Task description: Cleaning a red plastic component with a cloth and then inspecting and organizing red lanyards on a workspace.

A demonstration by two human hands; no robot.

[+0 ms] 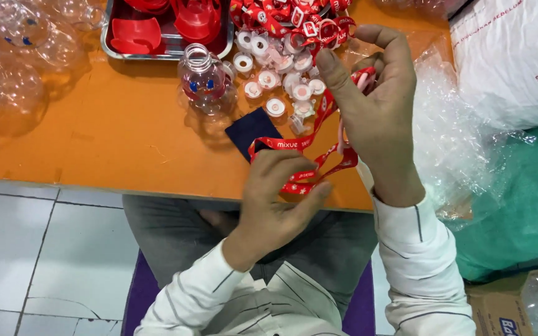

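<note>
i am looking down over an orange table (94,137) and both hands are working a red printed strap (294,144) just above its near edge. my left hand (275,199) is curling closed around the lower loops of the strap, thumb pressing the ribbon against the fingers. my right hand (375,118) is pinching the upper end of the same strap between thumb and forefinger, with something small and pale caught in that pinch; i cannot tell exactly what it is.

the strap is looking thin, flat and floppy, so i am judging it very light and soft, folding wherever it is not held. it is likely twisting easily, so i am favouring a grip on the flat faces near the end, with the other hand taking up the slack loops.

just beyond the hands a dark blue square patch (250,130) is lying on the table. past it a scatter of small white caps (275,81) is sitting beside a clear plastic bottle (203,78) with red and blue marks. more red straps (287,15) are piling at the far edge, next to a metal tray (110,46) holding red plastic pieces (135,34). clear bottles (14,56) are crowding the far left, and crinkled clear plastic bags (449,124) are lying to the right.
</note>
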